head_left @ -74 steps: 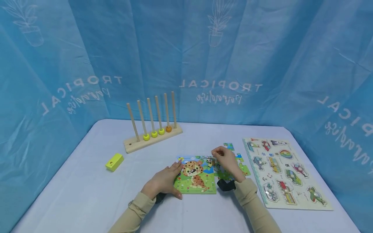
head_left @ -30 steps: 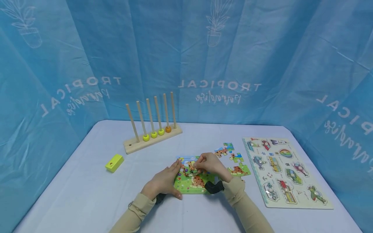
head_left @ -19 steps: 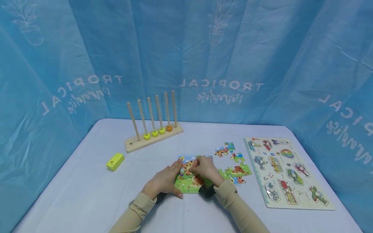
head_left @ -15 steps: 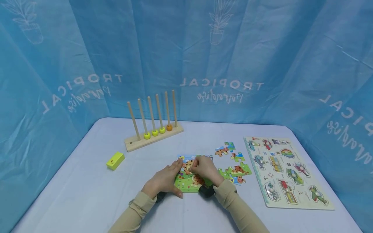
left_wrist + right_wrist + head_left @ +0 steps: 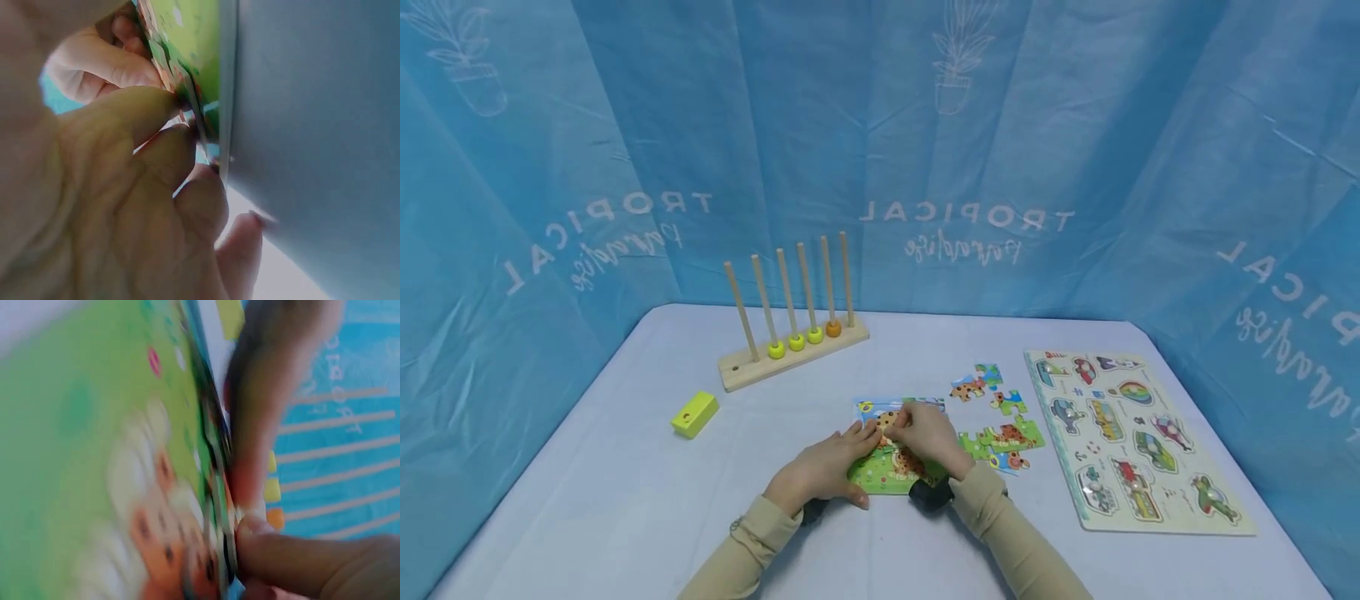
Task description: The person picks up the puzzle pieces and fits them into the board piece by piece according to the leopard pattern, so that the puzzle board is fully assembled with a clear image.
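Observation:
A leopard jigsaw puzzle board (image 5: 880,482) lies on the white table between both hands. My right hand (image 5: 929,435) pinches a puzzle piece (image 5: 220,544) over the middle of the board; the piece is mostly hidden by the fingers in the head view. Its edge stands slightly raised from the board in the right wrist view. My left hand (image 5: 823,468) lies across the board's left side with fingers extended, their tips touching the puzzle surface beside the right fingertips. In the left wrist view, the left fingers (image 5: 187,162) reach along the board's edge.
Loose puzzle pieces (image 5: 967,388) lie right of the board, one of them a green piece (image 5: 1017,434). Farther right is a vehicle peg puzzle (image 5: 1138,442). A wooden peg stand (image 5: 793,356) with beads stands at the back; a yellow block (image 5: 695,414) sits left.
My right hand has come left from the loose pieces onto the board with a piece, then stayed there. The left fingers have slid right toward the right fingertips.

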